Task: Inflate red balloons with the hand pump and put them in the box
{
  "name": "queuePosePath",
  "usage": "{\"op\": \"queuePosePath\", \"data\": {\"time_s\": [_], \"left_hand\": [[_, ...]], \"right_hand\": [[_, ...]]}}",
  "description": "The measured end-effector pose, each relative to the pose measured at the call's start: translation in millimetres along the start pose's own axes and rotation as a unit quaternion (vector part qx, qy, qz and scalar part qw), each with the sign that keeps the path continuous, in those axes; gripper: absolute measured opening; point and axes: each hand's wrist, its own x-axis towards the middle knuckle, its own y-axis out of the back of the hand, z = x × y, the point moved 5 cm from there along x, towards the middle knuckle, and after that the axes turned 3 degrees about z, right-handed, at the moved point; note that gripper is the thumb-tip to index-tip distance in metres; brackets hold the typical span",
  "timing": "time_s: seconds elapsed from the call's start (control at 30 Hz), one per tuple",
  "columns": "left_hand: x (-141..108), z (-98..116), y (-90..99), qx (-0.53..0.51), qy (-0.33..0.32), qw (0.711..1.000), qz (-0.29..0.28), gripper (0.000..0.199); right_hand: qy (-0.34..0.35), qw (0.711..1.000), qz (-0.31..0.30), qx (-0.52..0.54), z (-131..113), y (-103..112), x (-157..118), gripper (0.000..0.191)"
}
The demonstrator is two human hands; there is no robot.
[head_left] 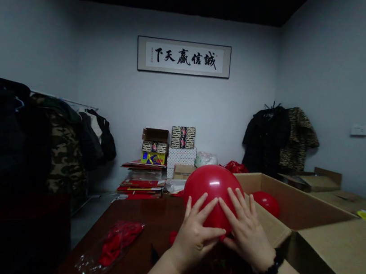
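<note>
A round, inflated red balloon (213, 180) is held up above the dark table (145, 213), between my two hands. My left hand (195, 227) rests on its lower left side with the fingers spread over it. On the lower right side lies my right hand (248, 230), fingers spread and pressed to the balloon, a black band around the wrist. The balloon's knot end is mostly hidden by the hands. Just right of it stands an open cardboard box (322, 211) with another red balloon (267, 203) inside.
A clear plastic bag (112, 249) of uninflated red balloons lies on the table at left. Stacked boxes (180, 155) and red flat packs (140, 185) stand at the back. Clothes on a rack (61, 151) are at left; jackets (268, 137) hang at back right.
</note>
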Motion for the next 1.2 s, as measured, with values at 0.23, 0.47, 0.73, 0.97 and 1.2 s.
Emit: {"op": "queuePosePath", "data": {"time_s": [0.23, 0.47, 0.73, 0.97, 1.2], "left_hand": [[26, 9, -23.9, -0.027, -0.017, 0.999, 0.004, 0.029], [65, 20, -47.6, -0.076, -0.052, 0.995, 0.022, 0.026], [108, 39, -86.1, -0.12, -0.073, 0.99, 0.018, 0.025], [132, 44, -131.1, -0.154, -0.052, 0.986, 0.029, 0.029], [156, 41, -175.1, -0.189, -0.039, 0.981, 0.036, 0.031]], "right_hand": [[-0.032, 0.999, 0.018, 0.001, 34, 9, -19, 0.085], [-0.027, 0.998, 0.053, -0.037, 68, 23, -33, 0.072], [-0.025, 0.996, 0.045, -0.066, 115, 32, -51, 0.069], [-0.044, 0.993, 0.025, -0.11, 152, 33, -66, 0.067], [-0.093, 0.989, -0.008, -0.115, 192, 23, -82, 0.072]]}}
